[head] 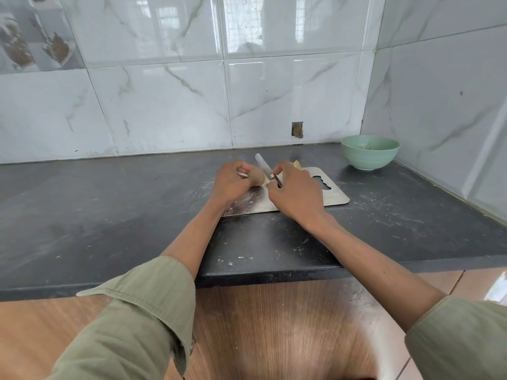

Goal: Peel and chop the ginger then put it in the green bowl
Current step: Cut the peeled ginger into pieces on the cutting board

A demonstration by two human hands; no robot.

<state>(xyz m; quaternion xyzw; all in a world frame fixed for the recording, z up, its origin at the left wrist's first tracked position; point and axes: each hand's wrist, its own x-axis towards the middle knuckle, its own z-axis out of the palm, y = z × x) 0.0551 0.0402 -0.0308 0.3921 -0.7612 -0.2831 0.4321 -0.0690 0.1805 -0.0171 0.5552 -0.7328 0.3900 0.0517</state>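
On the steel cutting board (pixel 333 197), the left hand (pixel 233 182) pinches the ginger (pixel 256 176) while the right hand (pixel 295 192) grips the knife (pixel 264 165) against it

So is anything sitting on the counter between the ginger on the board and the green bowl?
Nothing visible does. The ginger is on the steel cutting board; past the board's right edge only bare dark counter lies before the green bowl.

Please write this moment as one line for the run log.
stage: cutting ginger | left hand: holds ginger on board | right hand: grips knife | bowl: back right, apart
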